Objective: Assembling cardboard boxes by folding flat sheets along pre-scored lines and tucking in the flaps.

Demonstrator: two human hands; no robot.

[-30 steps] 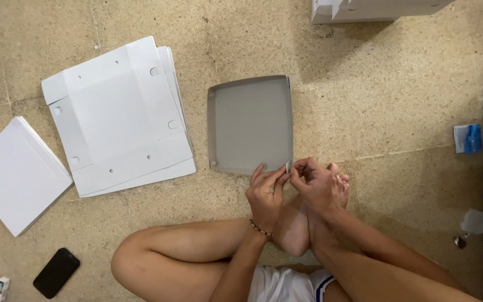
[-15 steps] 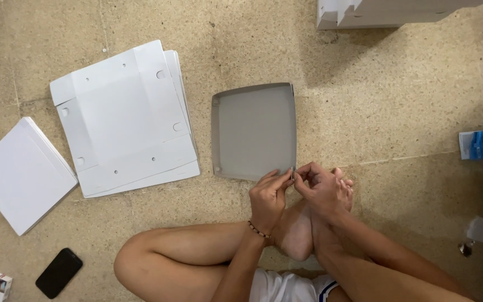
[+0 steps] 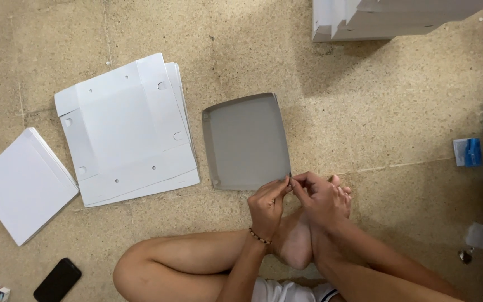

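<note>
A shallow grey cardboard tray, square with low folded walls and a matte, slightly grainy inner face, lies flat on the speckled beige stone floor, just in front of the person's crossed bare legs. Both hands meet at its near right corner: the left hand, with a thin beaded bracelet at the wrist, pinches that corner between thumb and fingertips, and the right hand presses its fingertips closed on the same spot, so each grip is nearly shut on the thin wall of the tray. Left of the tray, a stack of flat white die-cut box blanks lies unfolded, smooth card with creased flaps and small round holes. Further left sits a pile of plain white square sheets, turned at an angle. A glossy black phone lies at the near left. At the far edge stands white folded cardboard, and a small blue and white packet rests at the right.
</note>
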